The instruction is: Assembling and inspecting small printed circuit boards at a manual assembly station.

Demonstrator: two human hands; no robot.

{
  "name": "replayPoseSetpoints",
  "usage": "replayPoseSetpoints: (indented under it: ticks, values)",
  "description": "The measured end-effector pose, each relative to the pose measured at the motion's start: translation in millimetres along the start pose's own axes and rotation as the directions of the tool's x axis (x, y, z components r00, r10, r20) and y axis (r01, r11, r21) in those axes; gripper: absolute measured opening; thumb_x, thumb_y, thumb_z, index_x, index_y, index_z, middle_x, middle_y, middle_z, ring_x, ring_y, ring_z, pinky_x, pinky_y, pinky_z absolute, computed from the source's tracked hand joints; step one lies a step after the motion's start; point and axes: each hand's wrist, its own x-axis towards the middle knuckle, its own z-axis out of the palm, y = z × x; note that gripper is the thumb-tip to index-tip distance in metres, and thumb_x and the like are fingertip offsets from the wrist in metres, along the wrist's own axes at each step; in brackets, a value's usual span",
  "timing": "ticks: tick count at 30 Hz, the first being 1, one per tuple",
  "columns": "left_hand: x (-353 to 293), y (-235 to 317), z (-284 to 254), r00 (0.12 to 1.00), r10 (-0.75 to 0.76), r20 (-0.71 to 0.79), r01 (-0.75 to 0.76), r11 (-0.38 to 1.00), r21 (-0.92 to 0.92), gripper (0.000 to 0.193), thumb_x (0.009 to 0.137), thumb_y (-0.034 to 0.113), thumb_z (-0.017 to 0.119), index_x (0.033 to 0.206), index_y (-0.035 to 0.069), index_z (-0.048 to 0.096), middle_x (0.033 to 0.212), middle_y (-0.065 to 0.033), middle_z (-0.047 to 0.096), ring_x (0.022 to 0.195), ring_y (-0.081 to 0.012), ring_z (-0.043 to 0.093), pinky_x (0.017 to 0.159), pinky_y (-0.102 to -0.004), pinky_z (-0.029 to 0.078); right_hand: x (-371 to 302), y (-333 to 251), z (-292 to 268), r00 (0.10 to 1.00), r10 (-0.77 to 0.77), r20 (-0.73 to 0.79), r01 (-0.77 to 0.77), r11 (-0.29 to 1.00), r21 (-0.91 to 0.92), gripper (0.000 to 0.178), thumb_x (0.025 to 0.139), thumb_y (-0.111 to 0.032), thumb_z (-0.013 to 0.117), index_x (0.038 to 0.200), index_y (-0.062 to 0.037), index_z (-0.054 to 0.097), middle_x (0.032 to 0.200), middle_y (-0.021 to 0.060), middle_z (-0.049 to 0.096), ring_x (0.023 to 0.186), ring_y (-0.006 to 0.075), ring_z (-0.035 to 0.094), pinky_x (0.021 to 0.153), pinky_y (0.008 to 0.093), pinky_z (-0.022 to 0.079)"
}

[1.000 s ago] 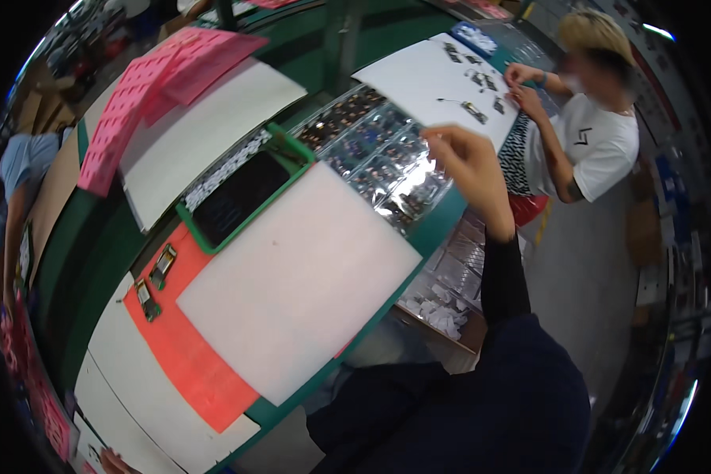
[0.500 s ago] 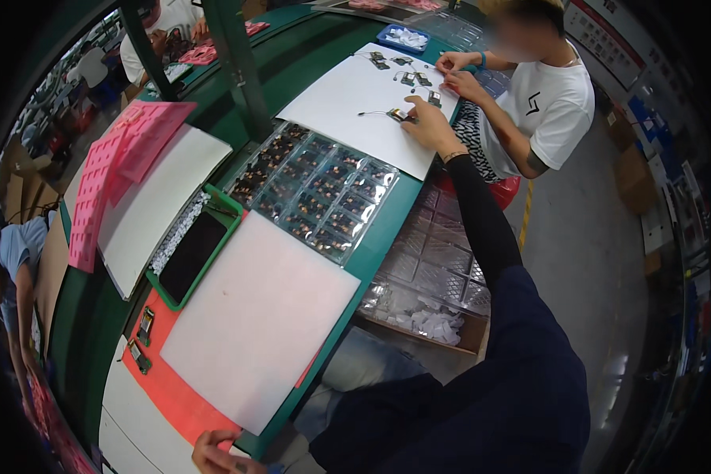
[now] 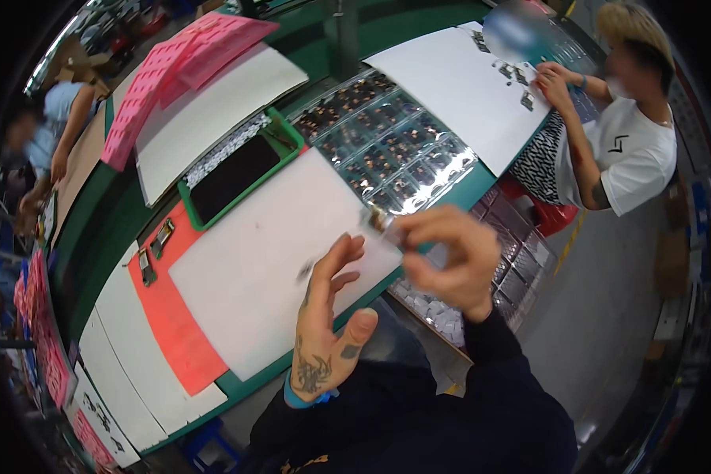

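Observation:
My right hand (image 3: 454, 257) pinches a small electronic module (image 3: 378, 221) between thumb and fingers, above the near right part of a white foam sheet (image 3: 268, 237). Motion blurs the module, so its details are lost. My left hand (image 3: 324, 332) is raised beside it, fingers apart and holding nothing, over the sheet's near edge. A small dark blurred bit (image 3: 304, 271) shows left of my left fingers; whether it joins the module, I cannot tell. Two similar green-edged modules, one upper (image 3: 163, 238) and one lower (image 3: 147, 266), lie on the orange-red mat (image 3: 186, 347) at left.
Beyond the foam, a green tray (image 3: 272, 172) holds a black pad and white bits. Clear compartment trays (image 3: 419, 150) are filled with small parts. A co-worker (image 3: 628, 150) handles parts at a white board (image 3: 442, 67). Pink foam trays (image 3: 162, 87) lean at far left.
My right hand has come back from the co-worker's white board with a module in its fingers. My left hand has risen from the near left corner toward it. The view has shifted.

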Motion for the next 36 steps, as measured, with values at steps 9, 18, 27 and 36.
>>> replayPoseSetpoints:
  ticks: [9, 18, 27, 36]
  values:
    - [13, 5, -26, 0.992, -0.033, -0.124, -0.001, 0.964, -0.266, 0.060, 0.105, 0.047, 0.057, 0.133, -0.005, 0.052, 0.129, -0.0231, 0.062, 0.124, -0.0319, 0.060, 0.106, -0.0404, 0.048, 9, -16, 61, 0.964, -0.055, 0.260, 0.030, 0.995, 0.100, 0.023, 0.070, -0.002, 0.085, 0.092, -0.0035, 0.076, 0.106, 0.0107, 0.076, 0.080, 0.0167, 0.069, 0.071, 0.0260, 0.056]
    - [15, -3, -99, 0.933, -0.327, -0.152, 0.224, 0.856, -0.466, 0.037, 0.105, 0.038, 0.060, 0.112, 0.001, 0.057, 0.093, -0.0138, 0.068, 0.074, -0.0194, 0.066, 0.067, -0.0267, 0.052, 162, 99, 45, 0.914, 0.045, 0.403, 0.236, 0.750, -0.618, 0.015, 0.093, -0.013, 0.070, 0.099, -0.0024, 0.079, 0.091, 0.0084, 0.073, 0.073, 0.0190, 0.064, 0.070, 0.0280, 0.052]
    - [21, -12, -106, 0.893, -0.416, -0.173, 0.275, 0.808, -0.521, 0.030, 0.103, 0.033, 0.067, 0.107, 0.005, 0.058, 0.074, -0.0074, 0.065, 0.047, -0.0099, 0.050, 0.042, -0.0189, 0.034, 192, 144, 70, 0.800, 0.187, 0.570, 0.329, 0.657, -0.678, 0.013, 0.092, -0.014, 0.073, 0.099, -0.0055, 0.079, 0.091, 0.0058, 0.071, 0.077, 0.0217, 0.066, 0.075, 0.0282, 0.054]
    - [20, -11, -111, 0.874, -0.477, -0.095, 0.391, 0.805, -0.446, 0.023, 0.103, 0.026, 0.065, 0.106, 0.005, 0.057, 0.070, -0.0033, 0.059, 0.049, -0.0081, 0.044, 0.042, -0.0193, 0.032, 178, 111, 69, 0.920, 0.041, 0.390, 0.133, 0.904, -0.407, 0.004, 0.087, -0.006, 0.073, 0.091, -0.0057, 0.074, 0.093, 0.0023, 0.072, 0.078, 0.0149, 0.067, 0.073, 0.0288, 0.053]
